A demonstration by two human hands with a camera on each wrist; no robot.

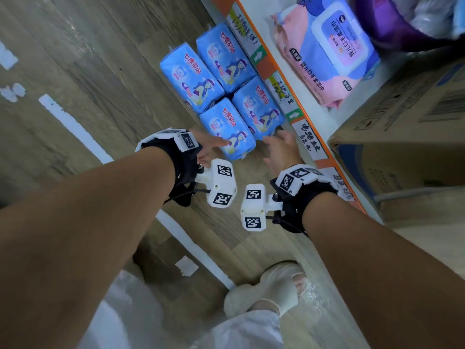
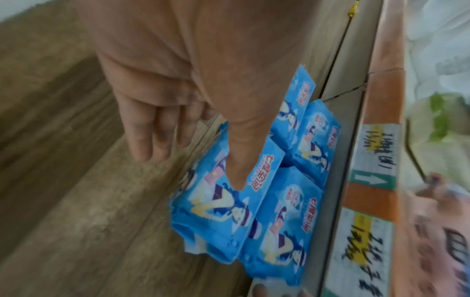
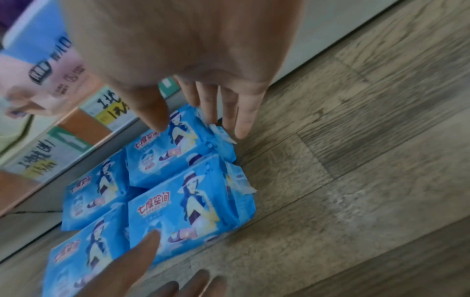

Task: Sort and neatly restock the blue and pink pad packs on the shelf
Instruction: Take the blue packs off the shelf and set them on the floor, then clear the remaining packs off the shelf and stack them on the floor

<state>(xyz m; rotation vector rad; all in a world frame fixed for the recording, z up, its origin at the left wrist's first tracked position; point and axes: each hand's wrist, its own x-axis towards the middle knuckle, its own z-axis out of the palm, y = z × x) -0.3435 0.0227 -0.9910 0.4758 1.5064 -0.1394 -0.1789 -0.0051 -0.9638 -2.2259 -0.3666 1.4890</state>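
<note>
1. Four blue pad packs [image 1: 221, 93] are laid flat on the wood-grain floor [image 1: 75, 59] in a two-by-two block, just beside the base of the shelf [image 1: 281, 74], centre of the head view.
2. Nearest pack [image 1: 230, 129]: the thumb of the left hand [image 1: 206, 147] is laid on its printed face; the remaining fingers [image 2: 152, 128] are spread wide beside it and nothing is gripped.
3. Right hand [image 1: 283, 147]: held at the near end of the pack next to the shelf [image 1: 259, 109], fingers [image 3: 241, 112] straight and splayed, holding nothing; contact cannot be confirmed.
4. Handling, as judged: packs are taken to be light, soft and compressible, with a slick film wrap; a hold across the short sides, or two packs squeezed between both palms, is considered surest. Crimped end seals are thought too flimsy to pull on.
5. Not made out: no pink pad packs are seen. A pink-and-blue wet-wipes pack [image 1: 324, 51] and a cardboard box [image 1: 407, 137] are on the shelf. Wrist views are motion-blurred; shelf labels are only partly legible.
</note>
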